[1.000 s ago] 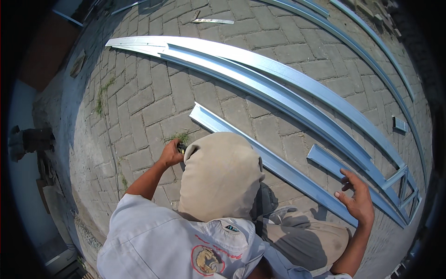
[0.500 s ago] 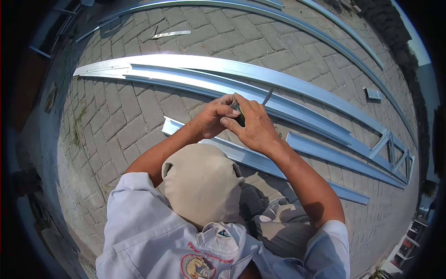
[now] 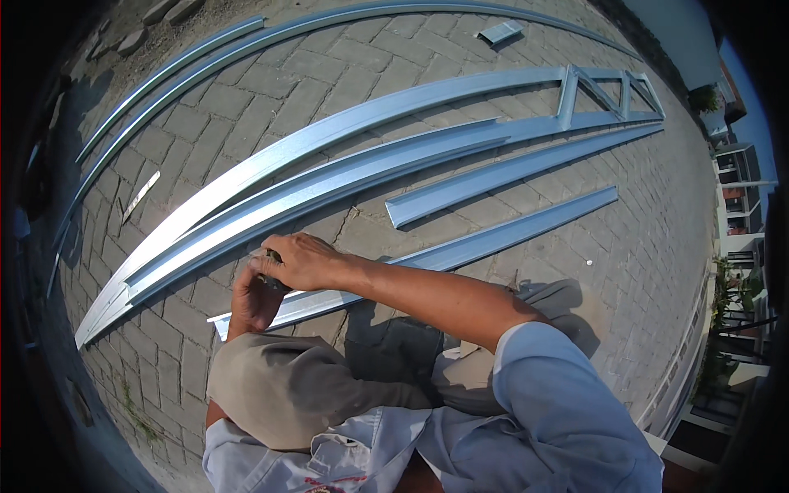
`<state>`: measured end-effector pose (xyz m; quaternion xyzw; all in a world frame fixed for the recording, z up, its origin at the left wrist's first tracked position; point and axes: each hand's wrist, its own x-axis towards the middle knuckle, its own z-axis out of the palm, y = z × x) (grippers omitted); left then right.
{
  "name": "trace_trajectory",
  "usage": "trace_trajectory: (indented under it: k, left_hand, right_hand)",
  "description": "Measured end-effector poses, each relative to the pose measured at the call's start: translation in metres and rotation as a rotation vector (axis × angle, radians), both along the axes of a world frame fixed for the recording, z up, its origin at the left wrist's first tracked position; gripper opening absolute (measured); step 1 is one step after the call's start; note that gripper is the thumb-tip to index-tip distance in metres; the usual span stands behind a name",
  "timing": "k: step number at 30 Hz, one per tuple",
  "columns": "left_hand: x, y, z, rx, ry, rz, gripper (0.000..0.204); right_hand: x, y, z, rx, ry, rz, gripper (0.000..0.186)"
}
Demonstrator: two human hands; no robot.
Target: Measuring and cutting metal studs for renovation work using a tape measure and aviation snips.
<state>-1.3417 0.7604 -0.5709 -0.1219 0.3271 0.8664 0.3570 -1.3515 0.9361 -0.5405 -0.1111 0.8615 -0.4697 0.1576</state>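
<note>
My two hands meet above the paving, just in front of my bent knee. My left hand [image 3: 253,302] has its fingers curled up around a small dark object [image 3: 272,283], whose kind I cannot make out. From above, my right hand [image 3: 302,261] closes on the same object, hiding most of it. Beneath my right forearm lies a narrow galvanized steel channel [image 3: 460,249]. Just beyond my hands runs a long steel channel [image 3: 304,197], beside the wider curved-looking steel member [image 3: 271,164] of a frame.
Diagonal steel braces [image 3: 598,92] join the frame's far right end. A shorter channel [image 3: 493,181] lies between the long pieces. Further off are a short steel offcut [image 3: 500,33], a thin metal strip [image 3: 141,197] and more long channels [image 3: 246,43]. Grey paving bricks [image 3: 345,90] lie under everything.
The view has turned, so the steel pieces now slope up to the right. My hands appear further left and lower, still together on the dark object. A thin dark strip beside my right hand no longer shows.
</note>
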Motion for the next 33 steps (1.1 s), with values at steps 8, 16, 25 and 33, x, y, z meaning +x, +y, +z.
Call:
trace_trajectory:
  k: [8, 16, 25, 33]
  left_hand:
    - [-0.004, 0.015, -0.003, -0.369, 0.303, -0.239, 0.043]
    - [-0.035, 0.032, -0.006, -0.305, 0.224, -0.156, 0.051]
    - [-0.139, 0.076, -0.048, -1.786, 1.681, -0.563, 0.104]
    - [-0.169, 0.062, -0.074, -1.603, 1.444, -0.826, 0.084]
  right_hand:
    - [-0.006, 0.017, -0.009, -0.244, -0.364, -0.051, 0.044]
    - [0.008, 0.022, -0.016, -0.269, -0.095, -0.07, 0.068]
    - [0.011, 0.144, 0.095, 0.535, -0.305, 0.171, 0.066]
    - [0.121, 0.165, 0.183, 0.496, -0.474, 0.36, 0.062]
